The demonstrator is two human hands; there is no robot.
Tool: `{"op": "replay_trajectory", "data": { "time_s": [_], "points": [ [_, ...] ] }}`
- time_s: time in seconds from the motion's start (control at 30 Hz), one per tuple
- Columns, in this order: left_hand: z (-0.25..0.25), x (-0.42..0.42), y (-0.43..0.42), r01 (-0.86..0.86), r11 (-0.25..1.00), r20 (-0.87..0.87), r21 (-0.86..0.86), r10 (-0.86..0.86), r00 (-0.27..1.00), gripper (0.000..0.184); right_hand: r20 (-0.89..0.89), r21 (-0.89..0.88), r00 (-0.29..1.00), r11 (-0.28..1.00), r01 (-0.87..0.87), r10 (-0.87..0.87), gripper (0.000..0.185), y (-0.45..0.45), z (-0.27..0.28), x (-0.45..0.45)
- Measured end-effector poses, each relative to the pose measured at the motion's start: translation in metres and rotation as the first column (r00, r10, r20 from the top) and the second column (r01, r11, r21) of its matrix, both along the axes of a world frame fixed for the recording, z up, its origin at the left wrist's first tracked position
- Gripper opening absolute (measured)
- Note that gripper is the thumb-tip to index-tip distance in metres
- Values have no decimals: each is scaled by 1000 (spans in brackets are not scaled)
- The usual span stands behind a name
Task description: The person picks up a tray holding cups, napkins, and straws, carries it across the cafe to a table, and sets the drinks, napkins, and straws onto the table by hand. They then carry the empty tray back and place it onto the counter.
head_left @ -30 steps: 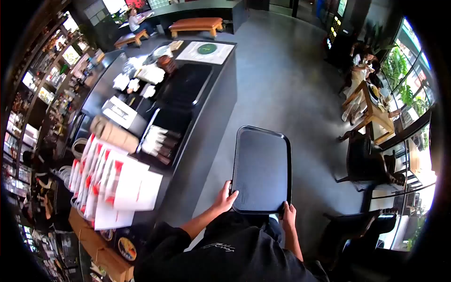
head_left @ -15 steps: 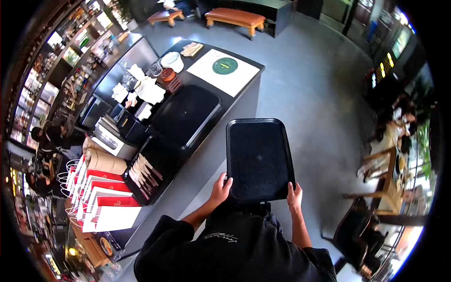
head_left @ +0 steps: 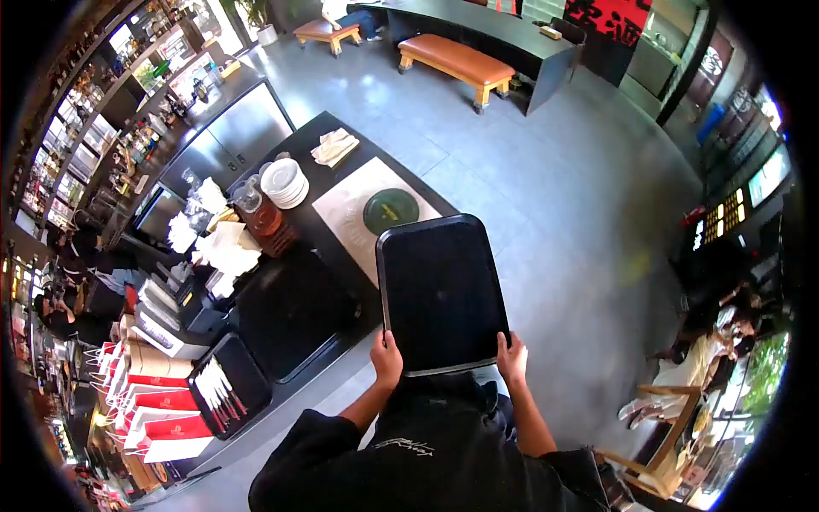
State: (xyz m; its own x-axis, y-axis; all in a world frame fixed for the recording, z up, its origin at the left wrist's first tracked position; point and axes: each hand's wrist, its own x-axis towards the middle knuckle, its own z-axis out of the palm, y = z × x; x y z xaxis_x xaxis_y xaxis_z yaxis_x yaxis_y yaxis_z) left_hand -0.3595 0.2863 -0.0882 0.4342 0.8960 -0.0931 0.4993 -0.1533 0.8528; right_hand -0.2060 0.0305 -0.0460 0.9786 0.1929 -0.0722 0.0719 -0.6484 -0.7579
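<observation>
A black rectangular serving tray [head_left: 442, 294] is held out in front of my body, its dark surface bare. My left hand [head_left: 386, 358] grips the near left corner, thumb along the rim. On the near right corner, my right hand [head_left: 513, 357] is closed in the same way; the fingers under the tray are hidden. The tray's far left part overlaps the view of the counter [head_left: 337, 354] and of a white paper mat [head_left: 345, 205] with a green round disc [head_left: 391, 211] on it.
On the counter are another black tray [head_left: 294, 311], stacked white plates [head_left: 284, 183], napkins [head_left: 334, 148], a small tray [head_left: 256, 375] of wrapped utensils and red-and-white paper bags [head_left: 175, 437]. Ahead stands an orange bench [head_left: 456, 61]. People sit by a wooden table [head_left: 670, 431] at right.
My view has turned and moved forward along the counter. The tray, still in both hands, appears further left in view and now overlaps the paper mat's near edge.
</observation>
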Motion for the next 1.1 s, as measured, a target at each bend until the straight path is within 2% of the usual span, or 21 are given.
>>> {"op": "replay_trajectory", "data": {
  "time_s": [0.03, 0.1, 0.2, 0.23, 0.4, 0.43, 0.5, 0.53, 0.63, 0.73, 0.77, 0.83, 0.93, 1.03, 1.07, 1.1],
  "points": [
    [-4, 22, 1, -34, 997, 19, 69, 32, 999, 37, -11, 34, 1000, 999, -25, 25, 38, 4, -3, 27],
    [-8, 62, 10, -46, 999, 10, 1, 46, 999, 34, -31, 61, 997, 996, -68, 70, 38, 14, 2, 82],
    [0, 120, 3, -163, 987, 58, 15, 162, 985, 32, -45, 29, 979, 980, -198, 199, 38, 27, -1, 162],
    [-11, 128, 9, -164, 986, -65, 25, 165, 984, 29, -51, 5, 959, 960, -279, 279, 38, 32, 4, 187],
    [9, 182, 9, -357, 915, -56, 186, 373, 926, 29, -49, 84, 781, 782, -617, 622, 29, 72, -26, 293],
    [1, 186, 14, -405, 884, -31, 235, 423, 905, 27, -72, 126, 756, 758, -640, 651, 25, 85, -27, 305],
    [2, 192, 23, -480, 834, -19, 274, 503, 864, 26, -200, 178, 645, 675, -716, 737, 30, 111, -37, 329],
    [4, 193, 28, -507, 815, -30, 281, 536, 844, 27, -185, 148, 600, 625, -766, 779, 30, 125, -41, 337],
    [-23, 190, 53, -559, 743, -54, 369, 618, 785, 28, -275, 209, 489, 548, -810, 827, 30, 168, -49, 354],
    [-28, 188, 83, -563, 755, -200, 336, 641, 741, 29, -133, 124, 407, 423, -898, 904, 27, 209, -64, 366],
    [-26, 192, 91, -564, 719, -186, 406, 669, 719, 28, -77, 116, 386, 393, -912, 919, 26, 222, -54, 368],
    [-23, 199, 106, -576, 686, -167, 444, 695, 700, 28, -162, 168, 386, 411, -896, 908, 27, 244, -65, 373],
    [-34, 203, 133, -598, 711, -211, 370, 692, 691, 27, -229, 176, 365, 407, -896, 902, 28, 272, -67, 379],
    [-22, 208, 145, -615, 704, -219, 355, 702, 678, 26, -373, 229, 350, 451, -863, 859, 30, 291, -51, 378],
    [-19, 210, 148, -628, 708, -246, 323, 704, 666, 26, -250, 153, 339, 383, -911, 907, 29, 296, -75, 382],
    [-17, 213, 148, -635, 702, -254, 323, 710, 656, 27, -261, 228, 340, 400, -888, 903, 30, 296, -102, 387]
  ]
}}
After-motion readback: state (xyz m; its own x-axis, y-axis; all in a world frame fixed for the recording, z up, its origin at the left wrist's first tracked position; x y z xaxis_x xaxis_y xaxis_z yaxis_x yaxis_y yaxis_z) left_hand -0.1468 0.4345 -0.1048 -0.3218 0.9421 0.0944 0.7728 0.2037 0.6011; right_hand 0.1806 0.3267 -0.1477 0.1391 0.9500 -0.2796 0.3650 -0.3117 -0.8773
